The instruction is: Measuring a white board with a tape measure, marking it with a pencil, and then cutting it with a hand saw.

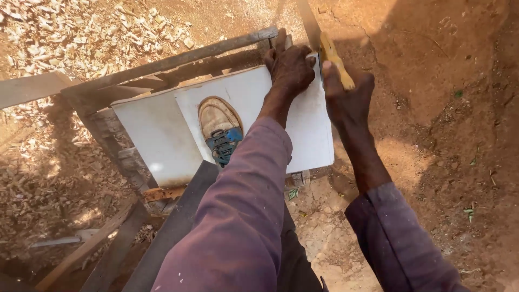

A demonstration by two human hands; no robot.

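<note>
Saw handle (pixel 338 67) gripped by right hand (pixel 348 97) (left hand (pixel 289 67) presses flat on white board (pixel 157 140)).

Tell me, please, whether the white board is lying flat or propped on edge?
Flat. The white board lies face up on the wooden frame, with a shoe on it and the left hand at its far edge.

Hard daylight floods the scene, washing out the white board (pixel 157 135), where a small glare spot burns at seven o'clock. Deep shade covers the red earth (pixel 459 65) from one to four o'clock. Wood shavings (pixel 81 32) at ten o'clock are overexposed. Focus holds at centre; the purple sleeves (pixel 238 227) at six o'clock soften and bulge slightly.
</note>
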